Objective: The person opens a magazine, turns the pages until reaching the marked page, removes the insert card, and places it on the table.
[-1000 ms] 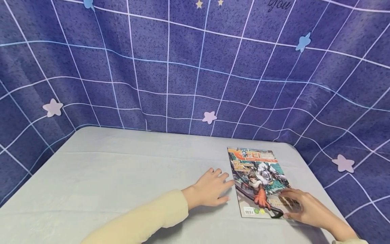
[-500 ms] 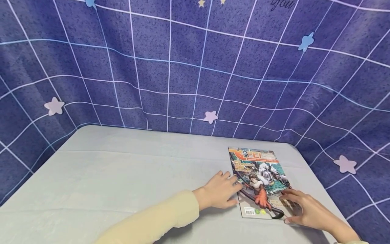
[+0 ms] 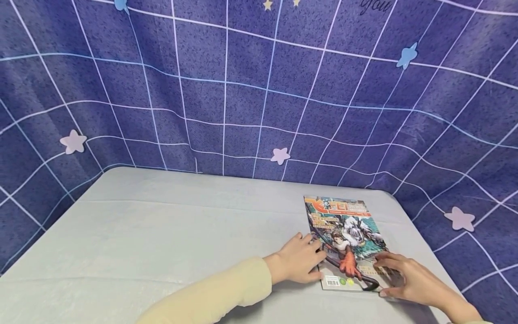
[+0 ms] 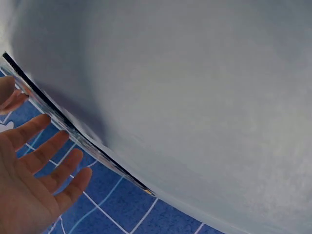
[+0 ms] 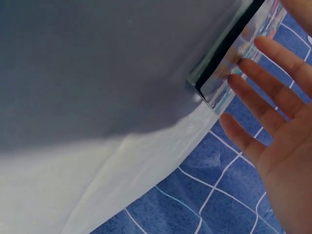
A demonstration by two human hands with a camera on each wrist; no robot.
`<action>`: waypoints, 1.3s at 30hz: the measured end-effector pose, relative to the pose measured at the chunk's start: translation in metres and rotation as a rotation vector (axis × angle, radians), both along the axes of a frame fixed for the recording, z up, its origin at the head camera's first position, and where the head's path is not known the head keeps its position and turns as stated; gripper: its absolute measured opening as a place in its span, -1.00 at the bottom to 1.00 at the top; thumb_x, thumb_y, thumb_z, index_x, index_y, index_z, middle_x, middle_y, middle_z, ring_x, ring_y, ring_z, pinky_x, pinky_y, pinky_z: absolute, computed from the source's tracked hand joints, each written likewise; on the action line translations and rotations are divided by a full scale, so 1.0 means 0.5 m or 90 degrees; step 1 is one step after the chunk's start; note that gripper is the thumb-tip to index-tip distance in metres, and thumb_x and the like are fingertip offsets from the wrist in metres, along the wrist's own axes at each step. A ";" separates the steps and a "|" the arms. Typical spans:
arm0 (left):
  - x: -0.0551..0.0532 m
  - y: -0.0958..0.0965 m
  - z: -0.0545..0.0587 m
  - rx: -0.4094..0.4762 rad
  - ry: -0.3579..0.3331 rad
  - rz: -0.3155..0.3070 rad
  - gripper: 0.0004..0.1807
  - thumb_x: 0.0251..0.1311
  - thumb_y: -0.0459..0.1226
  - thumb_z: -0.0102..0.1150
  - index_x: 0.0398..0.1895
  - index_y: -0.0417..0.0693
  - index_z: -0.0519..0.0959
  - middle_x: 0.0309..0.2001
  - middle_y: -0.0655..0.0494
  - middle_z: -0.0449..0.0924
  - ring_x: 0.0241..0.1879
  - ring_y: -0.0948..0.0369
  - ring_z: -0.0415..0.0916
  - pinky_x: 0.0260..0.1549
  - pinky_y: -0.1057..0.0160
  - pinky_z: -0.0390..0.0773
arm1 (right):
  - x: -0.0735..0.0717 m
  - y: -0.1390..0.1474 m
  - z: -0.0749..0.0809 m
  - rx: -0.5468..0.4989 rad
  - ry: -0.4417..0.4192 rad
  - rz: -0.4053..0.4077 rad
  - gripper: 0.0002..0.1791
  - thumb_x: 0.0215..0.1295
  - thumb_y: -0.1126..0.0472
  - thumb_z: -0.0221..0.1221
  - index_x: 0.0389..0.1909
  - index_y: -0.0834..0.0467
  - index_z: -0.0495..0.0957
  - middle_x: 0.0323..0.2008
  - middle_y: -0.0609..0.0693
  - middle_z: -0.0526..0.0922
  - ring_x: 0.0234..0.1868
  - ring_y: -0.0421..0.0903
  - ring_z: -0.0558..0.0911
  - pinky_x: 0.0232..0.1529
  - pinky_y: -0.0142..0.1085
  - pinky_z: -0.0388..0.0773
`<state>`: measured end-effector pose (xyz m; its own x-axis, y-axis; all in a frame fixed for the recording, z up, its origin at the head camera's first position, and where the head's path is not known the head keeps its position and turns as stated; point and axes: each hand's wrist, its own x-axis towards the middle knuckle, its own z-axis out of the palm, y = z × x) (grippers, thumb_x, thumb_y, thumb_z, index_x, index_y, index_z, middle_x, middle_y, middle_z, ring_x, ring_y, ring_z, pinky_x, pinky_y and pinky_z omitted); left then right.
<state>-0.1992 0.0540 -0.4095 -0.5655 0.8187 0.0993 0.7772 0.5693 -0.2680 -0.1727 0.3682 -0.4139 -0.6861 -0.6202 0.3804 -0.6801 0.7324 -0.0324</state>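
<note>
A magazine (image 3: 352, 225) with a colourful illustrated cover lies flat on the right part of the table. My left hand (image 3: 301, 258) is at its left edge, fingertips over the cover's margin and thumb by the lower left corner. In the left wrist view the fingers of that hand (image 4: 29, 180) are spread and fairly straight beside the thin edge. At the lower right side, my right hand (image 3: 414, 279) has fingertips over the cover and its thumb near the bottom corner. The right wrist view has this hand's fingers (image 5: 263, 107) extended along the magazine's dark edge (image 5: 229, 46).
A light grey cloth covers the table (image 3: 162, 234), with a few faint creases. Behind it and at both sides hangs a blue curtain (image 3: 243, 103) with a white grid and star shapes.
My left hand has moved right and slightly nearer, from beside the magazine to its left edge. The right hand stays almost where it was, and the magazine lies in the same place.
</note>
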 end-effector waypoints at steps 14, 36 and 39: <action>0.008 0.011 0.002 -0.020 -0.025 -0.028 -0.45 0.18 0.28 -0.26 0.07 0.26 0.45 0.09 0.27 0.43 0.04 0.27 0.39 -0.10 0.24 0.40 | -0.002 0.006 0.008 -0.033 -0.038 0.042 -0.48 -0.43 0.05 0.49 -0.26 -0.08 0.59 -0.29 -0.24 0.62 -0.25 -0.29 0.58 -0.16 -0.69 0.27; 0.010 0.018 -0.003 -0.019 -0.031 -0.026 -0.48 0.15 0.30 -0.21 0.04 0.33 0.44 0.11 0.23 0.43 0.04 0.26 0.42 -0.06 0.20 0.39 | -0.006 0.010 0.028 -0.119 -0.091 0.109 -0.61 -0.29 0.42 0.39 -0.51 -0.14 0.60 -0.39 -0.19 0.64 -0.34 -0.30 0.60 -0.21 -0.71 0.32; 0.010 0.019 -0.001 -0.020 -0.030 -0.026 -0.48 0.15 0.30 -0.21 0.04 0.33 0.45 0.11 0.23 0.43 0.04 0.25 0.43 -0.06 0.21 0.39 | -0.006 0.012 0.030 -0.119 -0.098 0.114 -0.65 -0.25 0.41 0.39 -0.51 -0.13 0.61 -0.39 -0.17 0.65 -0.34 -0.29 0.60 -0.22 -0.71 0.33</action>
<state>-0.1941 0.0637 -0.4101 -0.5355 0.8432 0.0476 0.8116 0.5293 -0.2474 -0.1759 0.3744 -0.3989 -0.6313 -0.6649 0.3991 -0.7739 0.5733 -0.2690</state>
